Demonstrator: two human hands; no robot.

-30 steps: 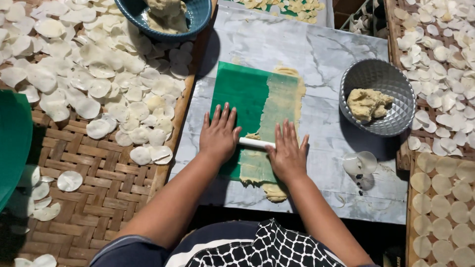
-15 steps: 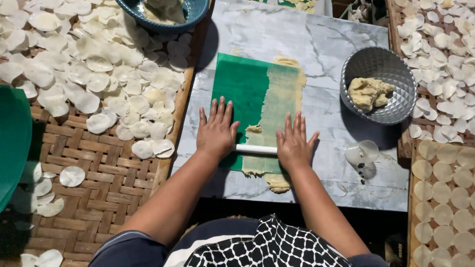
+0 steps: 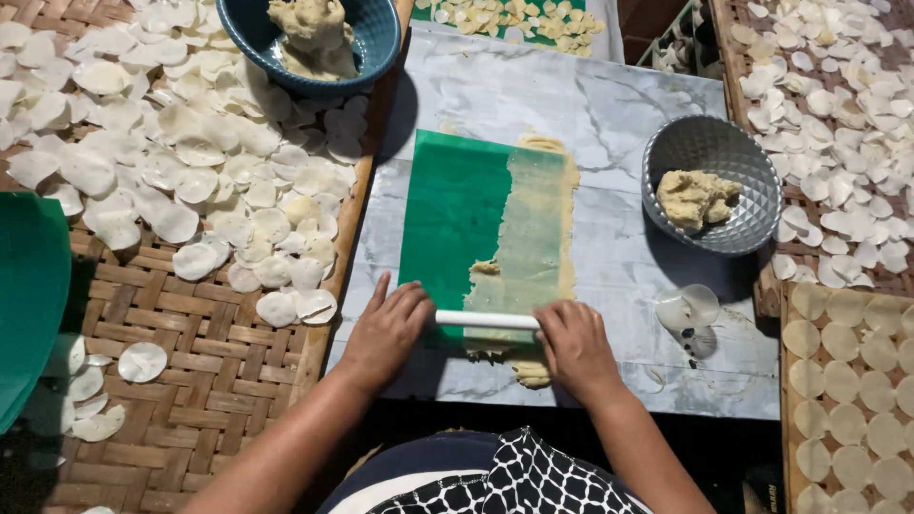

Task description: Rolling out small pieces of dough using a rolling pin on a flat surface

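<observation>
Head view shows a white rolling pin (image 3: 487,320) lying crosswise, long axis left to right, near the close end of a green sheet (image 3: 455,221) and a thin dough strip (image 3: 538,233) that runs away from the person on the marble table (image 3: 609,105); both pin ends are hidden under the hands. Left hand (image 3: 386,333) and right hand (image 3: 574,346) press flat on the pin, each grip loose with fingers only lightly curled, not wrapped around it. A grey bowl (image 3: 712,152) of dough sits right, white discs (image 3: 190,162) cover the woven mat (image 3: 200,381) left, and a blue bowl (image 3: 376,38) is cut off at the top edge.
</observation>
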